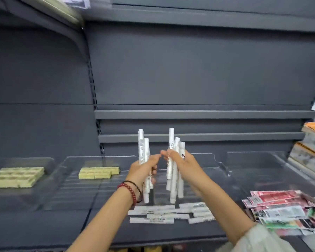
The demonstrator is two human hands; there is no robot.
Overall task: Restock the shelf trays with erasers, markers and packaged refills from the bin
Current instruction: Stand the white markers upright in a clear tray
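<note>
Markers, left bundle (141,142): two white barrels, upright, tops toward 12 o'clock, lower ends hanging free above the shelf.
View: head camera, the only one.
Left hand (143,170): fingers curled round the left bundle at mid-length and grasping it; thumb tip reaches toward 3 o'clock, close to the other hand's fingertips.
Right bundle (171,139): three white markers, upright and slightly fanned, just at 3 o'clock of the left bundle; the two bundles are apart.
Right hand (183,165): clasps the right bundle, fingers wrapped round the barrels.
Loose markers (162,212): a flat batch of white barrels lying crosswise at 6 o'clock of both hands; whether they lie on the tray floor or on the shelf deck, cannot tell.
Erasers (98,172): pale yellow block at 9 o'clock of the hands, inside a clear tray; a second, larger block sits further toward 9 o'clock, in the next tray.
Refill packs (280,210): red, white and green flat packets in an untidy overlapping heap at 4 o'clock of the hands, well apart from the loose markers.
Trays (116,157): clear plastic, side by side along the shelf.
Shelf (189,70): dark grey back panel with dark ledges at 12 o'clock.
Bracelets (130,192): red beads and a dark band on the left wrist.
Sleeve (258,239): pale fabric on the right forearm.
</note>
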